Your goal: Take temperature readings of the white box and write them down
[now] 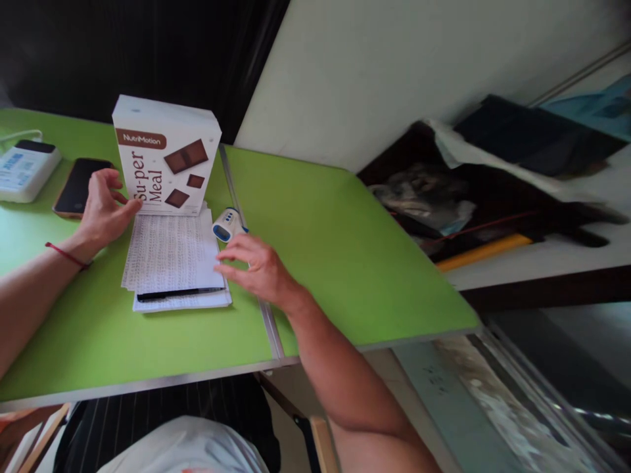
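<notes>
A white box (172, 180) printed "NutriMotion Su-per Meal" stands upright at the top of a stack of printed paper sheets (175, 246). My left hand (106, 209) is open at the box's lower left corner, its thumb tip over the edge; whether it presses there I cannot tell. Behind those fingers lies a dark phone (81, 187). My right hand (259, 268) hovers by the right edge of the papers, thumb and fingers apart, holding nothing. Just beyond it rests a white and blue handheld thermometer (228, 225). Across the lower sheets lies a black pen (180, 294).
The green table (335, 263) has a metal seam (269, 328) running across it. At the far left sits a white device (28, 171) with a cable. A wall rises behind, and a cluttered dark shelf (473, 190) stands beyond the right edge.
</notes>
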Demonstrator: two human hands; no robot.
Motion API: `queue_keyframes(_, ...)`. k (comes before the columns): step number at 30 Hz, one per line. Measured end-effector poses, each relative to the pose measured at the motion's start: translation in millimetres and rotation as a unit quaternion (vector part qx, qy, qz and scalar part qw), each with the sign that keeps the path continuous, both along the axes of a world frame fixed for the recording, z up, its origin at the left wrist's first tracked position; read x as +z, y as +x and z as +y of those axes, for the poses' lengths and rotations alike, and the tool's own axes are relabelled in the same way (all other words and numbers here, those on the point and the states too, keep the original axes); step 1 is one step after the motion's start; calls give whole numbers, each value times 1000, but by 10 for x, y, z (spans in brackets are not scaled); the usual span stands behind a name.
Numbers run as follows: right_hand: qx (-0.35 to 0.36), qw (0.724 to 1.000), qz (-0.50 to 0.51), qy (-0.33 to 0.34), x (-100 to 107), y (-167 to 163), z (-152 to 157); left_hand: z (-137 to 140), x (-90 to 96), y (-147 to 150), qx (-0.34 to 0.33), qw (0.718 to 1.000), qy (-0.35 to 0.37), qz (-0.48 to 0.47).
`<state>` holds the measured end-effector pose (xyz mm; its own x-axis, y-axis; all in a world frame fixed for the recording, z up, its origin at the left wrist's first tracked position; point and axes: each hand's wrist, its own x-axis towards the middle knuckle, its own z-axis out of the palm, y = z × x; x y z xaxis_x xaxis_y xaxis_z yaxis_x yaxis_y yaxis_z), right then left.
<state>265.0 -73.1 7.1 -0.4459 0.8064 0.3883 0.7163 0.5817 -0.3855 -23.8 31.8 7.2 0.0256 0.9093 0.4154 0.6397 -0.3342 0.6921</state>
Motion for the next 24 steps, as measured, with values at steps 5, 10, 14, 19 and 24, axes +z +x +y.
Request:
queue_keyframes(5, 151, 984, -92, -32, 6, -132, -131, -182, 112, 108, 7, 991, 127, -43)
queue_keyframes(10, 101, 995, 0, -6, -53, -41, -54, -388, 172, 278, -112, 983, 143, -17)
queue_keyframes(14, -53, 958, 281, -1, -72, 25, 27, -619, 226, 457, -198, 962, 55, 179)
queue_keyframes(19, -74, 871, 475, -101, -216, -170, 40, -984, 319, 712, -290, 829, -78, 472)
queue_keyframes(24, -97, 888, 426, -140, -335, -345, -44, -1207, 189, 744, -308, 792, -79, 522)
